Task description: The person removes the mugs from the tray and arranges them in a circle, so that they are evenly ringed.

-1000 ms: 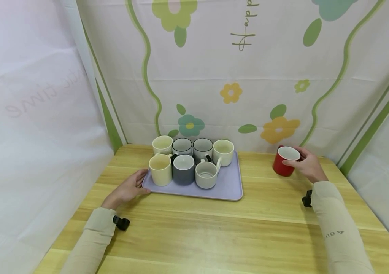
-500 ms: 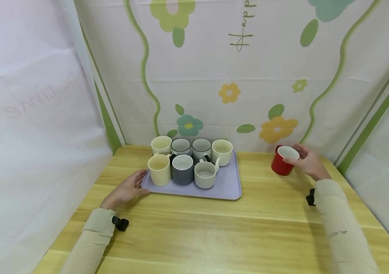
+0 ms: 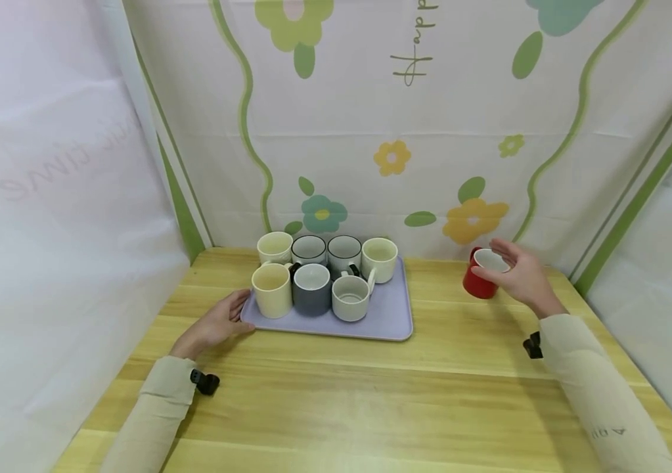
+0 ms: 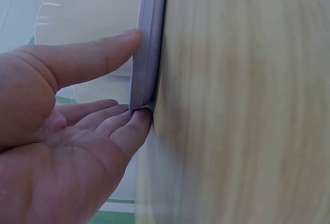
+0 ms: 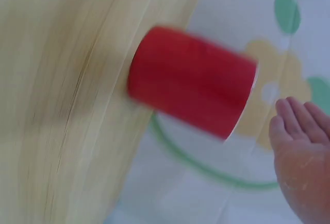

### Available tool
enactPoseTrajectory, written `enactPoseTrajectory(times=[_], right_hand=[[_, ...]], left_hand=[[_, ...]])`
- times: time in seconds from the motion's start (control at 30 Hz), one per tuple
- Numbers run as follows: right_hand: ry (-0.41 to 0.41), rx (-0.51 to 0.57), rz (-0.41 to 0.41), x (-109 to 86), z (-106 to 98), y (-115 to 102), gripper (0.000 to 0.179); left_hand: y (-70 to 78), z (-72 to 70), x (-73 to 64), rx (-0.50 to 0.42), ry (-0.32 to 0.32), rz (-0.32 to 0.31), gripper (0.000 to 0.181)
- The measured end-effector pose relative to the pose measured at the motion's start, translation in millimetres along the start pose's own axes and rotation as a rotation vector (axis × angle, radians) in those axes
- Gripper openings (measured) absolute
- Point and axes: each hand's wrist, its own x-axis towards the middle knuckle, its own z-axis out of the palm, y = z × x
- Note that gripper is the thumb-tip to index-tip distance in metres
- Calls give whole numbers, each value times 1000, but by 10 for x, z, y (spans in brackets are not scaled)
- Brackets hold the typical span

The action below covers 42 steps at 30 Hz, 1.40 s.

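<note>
A red mug (image 3: 480, 282) with a white inside stands at the right on the table, its handle toward the back. In the head view my right hand (image 3: 519, 276) overlaps its rim with fingers extended; the right wrist view shows the fingers apart from the mug, beyond its rim. On the left, my left hand (image 3: 214, 325) rests against the corner of a lilac tray (image 3: 391, 315), thumb and fingertips touching its edge. The tray bears several mugs, including a cream mug (image 3: 272, 295), a dark grey mug (image 3: 312, 293) and a light grey mug (image 3: 350, 299).
A back row on the tray holds a pale yellow mug (image 3: 274, 248), two black-rimmed mugs and a cream mug (image 3: 380, 260). A flower-printed cloth (image 3: 336, 131) hangs directly behind the wooden table (image 3: 336, 401). White cloth walls stand at both sides.
My right hand has loosened from the red mug and risen, its fingers spreading. The mug stays standing. My left hand remains at the tray, while the head view shifts slightly.
</note>
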Motion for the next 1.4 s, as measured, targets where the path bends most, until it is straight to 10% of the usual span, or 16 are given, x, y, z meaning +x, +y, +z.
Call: enactPoseTrajectory(times=[0.57, 1.4], right_hand=[[-55, 47, -174, -217, 972, -705, 86], [-65, 112, -201, -195, 2085, -1210, 70]], left_hand=[[-19, -3, -8, 21, 7, 15, 90], [-23, -1, -8, 24, 13, 2, 91]])
